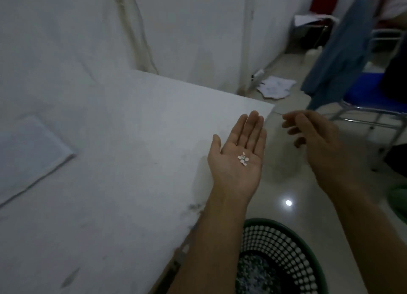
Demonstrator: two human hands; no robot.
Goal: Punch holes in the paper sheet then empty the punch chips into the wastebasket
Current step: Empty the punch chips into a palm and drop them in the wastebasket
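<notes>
My left hand [239, 159] lies flat and palm up above the right edge of the white table [136, 152]. Several small white punch chips [243, 159] rest in the middle of the palm. My right hand [312, 135] hovers to the right of it over the floor, motion-blurred, with its fingers loosely curled and apart and nothing in them. A green mesh wastebasket [284, 247] stands on the floor below my left forearm, with shredded paper at its bottom. A white paper sheet [28, 152] lies on the table at the far left. No hole punch is in view.
A blue chair [365, 95] with a metal frame stands at the right, with blue cloth [343, 51] hanging over it. Loose papers [275, 86] lie on the floor by the wall. A green object [399, 201] shows at the right edge.
</notes>
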